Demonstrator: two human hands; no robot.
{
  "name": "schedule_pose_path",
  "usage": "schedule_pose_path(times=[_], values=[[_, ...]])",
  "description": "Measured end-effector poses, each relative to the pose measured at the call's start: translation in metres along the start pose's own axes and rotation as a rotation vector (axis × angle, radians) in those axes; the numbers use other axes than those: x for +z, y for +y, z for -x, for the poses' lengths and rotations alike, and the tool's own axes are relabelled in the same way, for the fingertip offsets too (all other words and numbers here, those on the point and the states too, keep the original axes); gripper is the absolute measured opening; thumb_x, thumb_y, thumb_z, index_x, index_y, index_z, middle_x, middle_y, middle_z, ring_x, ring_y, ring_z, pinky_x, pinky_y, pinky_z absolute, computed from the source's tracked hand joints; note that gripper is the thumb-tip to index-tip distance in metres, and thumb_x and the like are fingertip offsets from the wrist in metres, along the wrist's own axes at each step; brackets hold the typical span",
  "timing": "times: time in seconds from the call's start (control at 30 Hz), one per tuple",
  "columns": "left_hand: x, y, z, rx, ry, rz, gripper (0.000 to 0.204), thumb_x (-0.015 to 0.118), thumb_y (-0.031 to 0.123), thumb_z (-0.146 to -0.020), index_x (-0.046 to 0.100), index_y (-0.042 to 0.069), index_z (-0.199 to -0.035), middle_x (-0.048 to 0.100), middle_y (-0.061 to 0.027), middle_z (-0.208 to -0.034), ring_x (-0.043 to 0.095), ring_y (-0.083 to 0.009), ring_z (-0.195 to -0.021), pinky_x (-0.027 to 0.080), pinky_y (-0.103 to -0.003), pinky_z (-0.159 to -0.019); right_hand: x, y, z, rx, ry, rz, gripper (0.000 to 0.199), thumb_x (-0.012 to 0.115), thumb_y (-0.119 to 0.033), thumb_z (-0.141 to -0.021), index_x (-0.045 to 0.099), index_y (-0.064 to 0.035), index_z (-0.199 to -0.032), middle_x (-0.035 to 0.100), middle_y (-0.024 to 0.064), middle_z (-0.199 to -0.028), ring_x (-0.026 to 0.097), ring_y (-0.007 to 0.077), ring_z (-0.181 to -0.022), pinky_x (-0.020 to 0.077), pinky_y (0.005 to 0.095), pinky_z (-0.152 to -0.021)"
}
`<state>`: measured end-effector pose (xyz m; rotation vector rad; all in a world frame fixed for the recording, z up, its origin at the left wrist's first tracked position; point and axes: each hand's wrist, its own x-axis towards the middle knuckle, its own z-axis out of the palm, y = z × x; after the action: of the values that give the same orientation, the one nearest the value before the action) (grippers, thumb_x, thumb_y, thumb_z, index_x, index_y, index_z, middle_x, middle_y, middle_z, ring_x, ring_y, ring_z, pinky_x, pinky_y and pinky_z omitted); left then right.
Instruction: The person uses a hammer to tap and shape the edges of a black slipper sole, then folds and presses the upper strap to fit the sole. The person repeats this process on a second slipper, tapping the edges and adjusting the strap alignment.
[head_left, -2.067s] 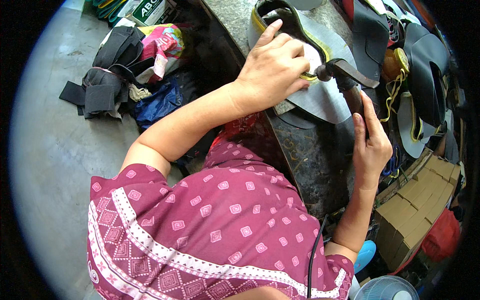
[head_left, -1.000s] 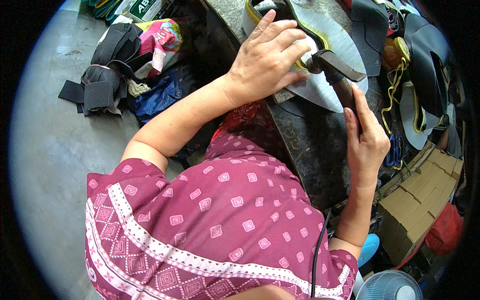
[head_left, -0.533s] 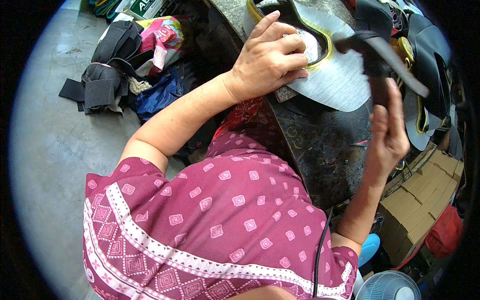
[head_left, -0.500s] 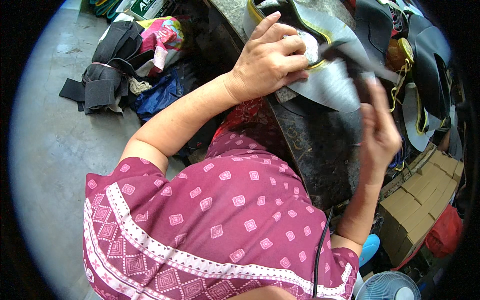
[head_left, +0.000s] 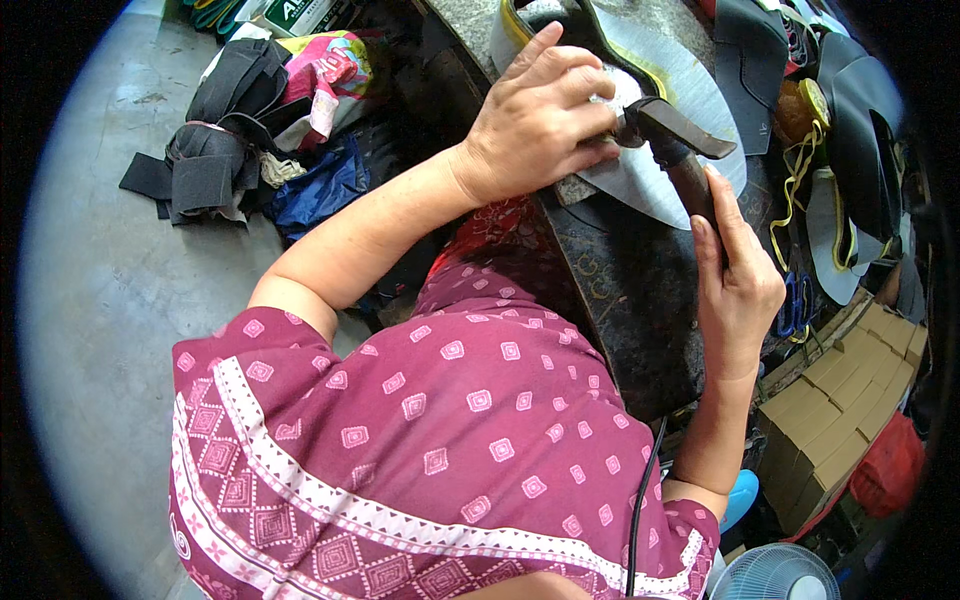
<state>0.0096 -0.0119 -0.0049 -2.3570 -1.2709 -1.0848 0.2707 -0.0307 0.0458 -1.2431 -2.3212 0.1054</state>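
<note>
My right hand (head_left: pixel 738 285) is wrapped round the dark handle of a hammer (head_left: pixel 690 180). The metal head rests at or just above the piece beside my left fingertips; I cannot tell whether it touches. My left hand (head_left: pixel 540 125) is closed on a silver-grey shoe upper (head_left: pixel 705 85) with a dark curved opening and yellow edging, its thumb and fingertips gripping the near rim. Inside that opening a whitish surface shows, partly covered by my fingers. The upper lies on a worn dark workbench (head_left: pixel 640 290).
More dark and grey shoe uppers (head_left: pixel 860 140) pile up at the right, with blue-handled scissors (head_left: pixel 797 300) nearby. A cardboard box (head_left: pixel 840 410) and a fan (head_left: pixel 778 575) stand below right. Bundled dark fabric strips (head_left: pixel 205 160) lie on the floor at left.
The hammer, a blur half a second ago, is now sharp, its head near my left fingertips. My right hand has shifted slightly down and left. My left hand keeps its place.
</note>
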Motion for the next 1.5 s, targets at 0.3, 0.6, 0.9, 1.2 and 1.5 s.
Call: schedule_pose_path(times=[0.3,0.6,0.9,1.2,1.5], values=[[-0.007,-0.004,0.002,0.017,-0.074,0.004,0.024,0.081,0.030,-0.074,0.071,0.018,-0.092,0.064,0.0027,-0.105,0.057,-0.0198,-0.114,0.031,-0.047,-0.119,-0.003,0.003,0.000,0.051,-0.022,-0.042,0.042,0.069,-0.021,-0.094,0.065,-0.0227,-0.135,0.070,0.0109,-0.087,0.064,0.0255,-0.065,0.0519,0.0360,-0.064],[-0.002,-0.004,0.005,0.045,-0.019,-0.005,0.018,0.079,0.030,-0.076,0.069,0.019,-0.086,0.062,0.0034,-0.101,0.057,-0.0191,-0.112,0.033,-0.048,-0.117,-0.004,0.005,-0.005,0.088,0.169,-0.325,0.040,0.069,-0.012,-0.095,0.065,-0.0068,-0.134,0.073,0.0147,-0.117,0.072,0.0225,-0.102,0.0542,0.0334,-0.089],[-0.003,-0.003,0.006,0.041,-0.039,-0.004,0.016,0.081,0.027,-0.078,0.072,0.018,-0.087,0.065,0.0031,-0.101,0.058,-0.0194,-0.112,0.030,-0.047,-0.118,-0.016,0.009,0.001,0.075,0.191,-0.405,0.040,0.069,-0.011,-0.094,0.065,-0.0014,-0.132,0.074,0.0162,-0.110,0.071,0.0198,-0.086,0.0544,0.0315,-0.079],[-0.002,-0.003,0.004,0.052,-0.023,-0.021,0.016,0.081,0.026,-0.078,0.070,0.018,-0.087,0.064,0.0031,-0.101,0.058,-0.0200,-0.112,0.029,-0.047,-0.118,-0.004,0.010,0.008,0.116,-0.018,-0.266,0.041,0.073,-0.012,-0.090,0.068,-0.0111,-0.131,0.074,0.0151,-0.105,0.072,0.0242,-0.086,0.0539,0.0324,-0.078],[-0.002,-0.001,0.005,0.029,-0.050,-0.006,0.014,0.080,0.025,-0.078,0.071,0.017,-0.086,0.064,0.0025,-0.101,0.059,-0.0200,-0.113,0.027,-0.047,-0.119,0.006,0.009,0.002,0.195,0.008,-0.139,0.042,0.070,-0.014,-0.094,0.065,-0.0172,-0.136,0.073,0.0137,-0.114,0.073,0.0246,-0.090,0.0552,0.0326,-0.079]])
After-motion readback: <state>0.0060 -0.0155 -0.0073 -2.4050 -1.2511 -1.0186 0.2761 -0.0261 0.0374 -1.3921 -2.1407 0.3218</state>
